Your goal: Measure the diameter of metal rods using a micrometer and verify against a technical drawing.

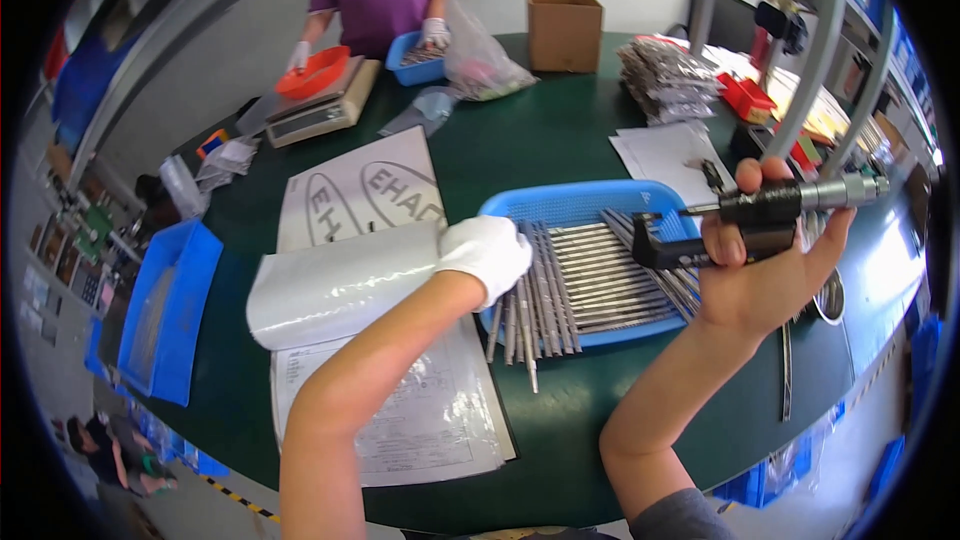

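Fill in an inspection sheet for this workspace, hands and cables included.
Surface: dark green tabletop, reflecting light at right.
Job's things: micrometer held up; metal rods in blue basket, some overhanging its near rim; open binder alongside.
Clutter: bagged parts, cardboard box, blue bin.
Hands: bare right hand holds the micrometer; gloved left hand is at the basket's left edge, grip hidden.
Cables: nothing seen.
Surroundings: person in purple opposite, beside a scale.

Big grey capitals (378, 178), set within oval outlines, stand on the open binder's pale cover (300, 193). Below, the drawing sheet (420, 430) in its glossy sleeve carries fine lines of print, too small for me to read from here.
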`<action>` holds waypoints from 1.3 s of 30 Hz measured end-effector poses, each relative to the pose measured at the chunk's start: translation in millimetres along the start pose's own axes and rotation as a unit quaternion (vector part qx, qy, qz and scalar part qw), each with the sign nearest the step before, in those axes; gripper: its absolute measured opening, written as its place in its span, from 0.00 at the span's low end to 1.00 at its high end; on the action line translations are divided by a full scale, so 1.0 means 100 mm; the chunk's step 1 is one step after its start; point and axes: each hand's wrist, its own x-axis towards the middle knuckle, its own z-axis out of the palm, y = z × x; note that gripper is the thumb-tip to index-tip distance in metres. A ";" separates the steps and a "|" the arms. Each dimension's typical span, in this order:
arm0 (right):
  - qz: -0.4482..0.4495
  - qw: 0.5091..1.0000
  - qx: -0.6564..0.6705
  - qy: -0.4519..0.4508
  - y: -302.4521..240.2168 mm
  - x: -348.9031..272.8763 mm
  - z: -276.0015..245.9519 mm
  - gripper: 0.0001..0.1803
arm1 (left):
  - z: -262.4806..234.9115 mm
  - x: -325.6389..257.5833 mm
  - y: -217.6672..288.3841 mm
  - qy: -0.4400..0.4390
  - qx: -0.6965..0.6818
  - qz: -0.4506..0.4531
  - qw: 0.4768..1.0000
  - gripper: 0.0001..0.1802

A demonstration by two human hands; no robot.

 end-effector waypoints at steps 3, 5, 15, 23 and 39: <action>-0.036 0.999 -0.030 0.008 0.00 -0.02 -0.03 0.40 | 0.07 0.01 0.03 -0.009 0.045 0.018 0.999 0.23; -0.055 0.998 -0.017 0.038 -0.02 -0.03 -0.05 0.38 | 0.12 0.01 0.11 0.003 0.067 0.025 0.997 0.20; -0.043 0.999 0.012 0.031 -0.02 -0.03 -0.06 0.42 | 0.03 0.03 0.81 -0.114 -0.181 0.105 0.971 0.24; -0.072 0.996 -0.011 0.051 -0.02 -0.05 -0.09 0.36 | 0.87 0.47 1.37 -0.396 -0.676 -0.083 0.615 0.16; 0.057 0.989 0.015 -0.135 0.25 -0.25 0.18 0.36 | -0.16 -0.45 -0.32 0.036 -0.791 0.003 0.611 0.19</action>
